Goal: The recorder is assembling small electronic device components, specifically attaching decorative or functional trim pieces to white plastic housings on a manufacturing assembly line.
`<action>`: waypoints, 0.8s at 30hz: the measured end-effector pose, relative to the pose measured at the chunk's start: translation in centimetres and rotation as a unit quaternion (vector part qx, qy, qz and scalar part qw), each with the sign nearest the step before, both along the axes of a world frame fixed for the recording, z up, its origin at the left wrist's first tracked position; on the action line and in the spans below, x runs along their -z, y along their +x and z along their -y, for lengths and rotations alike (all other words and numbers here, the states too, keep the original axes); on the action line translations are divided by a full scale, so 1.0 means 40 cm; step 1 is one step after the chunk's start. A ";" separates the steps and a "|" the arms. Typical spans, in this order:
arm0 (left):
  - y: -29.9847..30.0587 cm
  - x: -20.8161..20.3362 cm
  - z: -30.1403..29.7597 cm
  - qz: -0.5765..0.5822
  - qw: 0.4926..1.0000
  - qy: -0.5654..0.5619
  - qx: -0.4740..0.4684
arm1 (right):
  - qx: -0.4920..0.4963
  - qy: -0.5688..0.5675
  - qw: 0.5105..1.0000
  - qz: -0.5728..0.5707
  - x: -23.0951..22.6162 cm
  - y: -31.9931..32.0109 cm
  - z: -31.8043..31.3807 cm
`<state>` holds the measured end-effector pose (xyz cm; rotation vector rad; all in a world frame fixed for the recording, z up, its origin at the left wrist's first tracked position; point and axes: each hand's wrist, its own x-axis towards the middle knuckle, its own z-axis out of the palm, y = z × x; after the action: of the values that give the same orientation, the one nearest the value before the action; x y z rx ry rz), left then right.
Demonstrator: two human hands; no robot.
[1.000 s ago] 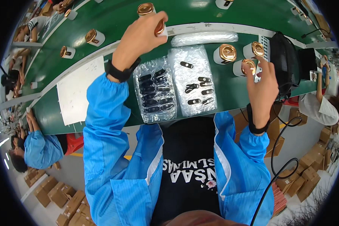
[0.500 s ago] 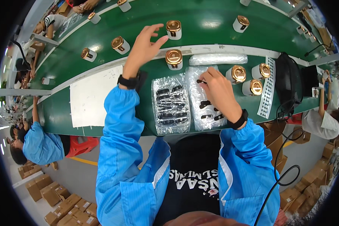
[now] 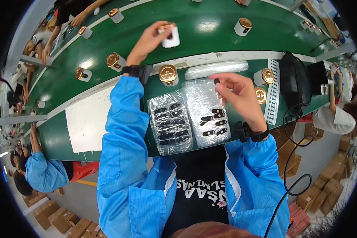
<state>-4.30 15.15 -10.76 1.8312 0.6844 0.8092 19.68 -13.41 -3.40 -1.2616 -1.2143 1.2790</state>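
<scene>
My left hand [image 3: 146, 43] grips a white, rounded-square device [image 3: 172, 39] with a shiny gold top, tilted over the green belt. Between the thumb and fingertips of my right hand [image 3: 242, 93] is a small black oval piece [image 3: 216, 81]. Below that hand lies a clear plastic bag [image 3: 194, 95] with several similar black pieces loose on it. To its left, another clear bag [image 3: 154, 104] carries rows of wrapped black pieces. A second gold-topped device [image 3: 168, 75] stands beyond the bags, near the belt's rail.
Beyond the rail [image 3: 146, 71], more gold-topped devices [image 3: 243, 26] stand on the green belt [image 3: 206, 41]. A plastic roll [image 3: 216, 70], a label strip [image 3: 271, 93] and a black mesh bag [image 3: 295, 81] lie rightward. At left is a white sheet [image 3: 85, 123]. Co-workers [image 3: 45, 166] sit at both sides.
My left hand has closed on the white device and tilted it off the belt. The right hand has lifted away from the bag with the black piece. The view has shifted slightly.
</scene>
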 end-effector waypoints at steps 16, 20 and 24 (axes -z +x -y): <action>0.073 -0.265 0.406 0.229 0.943 -0.224 0.088 | 0.060 0.045 0.995 -0.067 -0.088 -0.042 0.007; 0.077 -0.277 0.438 0.204 0.943 -0.246 0.093 | 0.127 0.127 0.983 0.042 -0.149 -0.050 0.043; 0.070 -0.286 0.450 0.218 0.940 -0.239 0.106 | 0.119 0.234 0.963 0.068 -0.206 -0.074 0.030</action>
<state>-1.50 -2.84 0.66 1.2045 0.3458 0.7861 16.73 -14.62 4.85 -1.1133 -1.3192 0.6858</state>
